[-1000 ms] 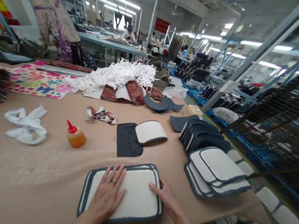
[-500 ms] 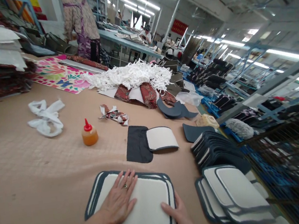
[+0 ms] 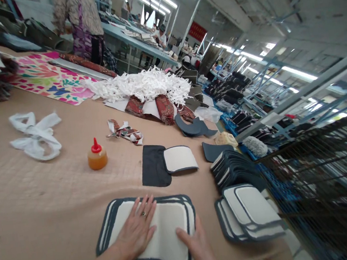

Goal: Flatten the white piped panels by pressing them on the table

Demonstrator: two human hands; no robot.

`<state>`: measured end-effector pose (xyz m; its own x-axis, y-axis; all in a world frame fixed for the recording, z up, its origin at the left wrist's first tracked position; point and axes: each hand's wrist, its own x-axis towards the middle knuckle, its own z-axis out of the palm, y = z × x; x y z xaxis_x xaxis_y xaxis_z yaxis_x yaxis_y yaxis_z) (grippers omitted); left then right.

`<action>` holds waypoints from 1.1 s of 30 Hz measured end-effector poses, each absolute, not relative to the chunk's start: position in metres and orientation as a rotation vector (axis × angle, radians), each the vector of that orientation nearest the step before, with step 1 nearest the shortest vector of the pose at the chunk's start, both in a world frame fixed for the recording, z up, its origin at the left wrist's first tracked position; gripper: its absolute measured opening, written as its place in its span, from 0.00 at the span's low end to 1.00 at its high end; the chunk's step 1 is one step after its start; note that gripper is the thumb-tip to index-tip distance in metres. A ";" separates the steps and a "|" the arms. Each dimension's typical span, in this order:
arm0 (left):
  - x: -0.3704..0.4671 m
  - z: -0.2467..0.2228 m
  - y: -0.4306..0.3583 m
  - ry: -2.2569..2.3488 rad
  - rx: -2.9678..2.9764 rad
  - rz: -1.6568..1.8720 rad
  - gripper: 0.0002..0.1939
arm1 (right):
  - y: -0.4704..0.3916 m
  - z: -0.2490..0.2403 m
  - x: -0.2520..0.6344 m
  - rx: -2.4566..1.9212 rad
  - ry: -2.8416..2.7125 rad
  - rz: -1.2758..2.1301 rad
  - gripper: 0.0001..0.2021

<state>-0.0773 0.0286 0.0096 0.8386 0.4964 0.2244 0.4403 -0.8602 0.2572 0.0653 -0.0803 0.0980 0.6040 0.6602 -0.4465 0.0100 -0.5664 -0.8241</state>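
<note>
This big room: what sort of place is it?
Probably a workshop making fabric or similar goods: stacked dark-edged panels, a heap of white strips and a long blue worktable suggest it.

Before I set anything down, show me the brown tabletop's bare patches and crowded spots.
Bare: the broad left stretch between the twisted white plastic and the held white dark-edged pads; a narrower gap from those to the similar pile at right. Crowded: the far side, with shredded white strips, and the right, with dark stacked pads.

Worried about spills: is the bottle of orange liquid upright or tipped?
Upright: the bottle stands on its base, red nozzle pointing up.
</note>
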 end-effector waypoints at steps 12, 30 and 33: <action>-0.117 0.033 0.052 0.745 2.850 0.388 0.32 | -0.106 0.040 0.117 -1.393 -0.330 1.348 0.36; -0.101 0.014 0.047 0.833 2.845 0.362 0.33 | -0.089 0.056 0.123 -1.737 -0.183 1.320 0.42; -0.100 0.014 0.049 0.831 2.826 0.347 0.33 | -0.084 0.066 0.115 -1.900 -0.310 1.167 0.42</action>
<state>-0.0995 0.0490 0.0141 0.8171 0.5502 0.1722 0.5093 -0.8288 0.2317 0.1149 -0.0843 0.0661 0.5316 0.5923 -0.6054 -0.2135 -0.5980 -0.7725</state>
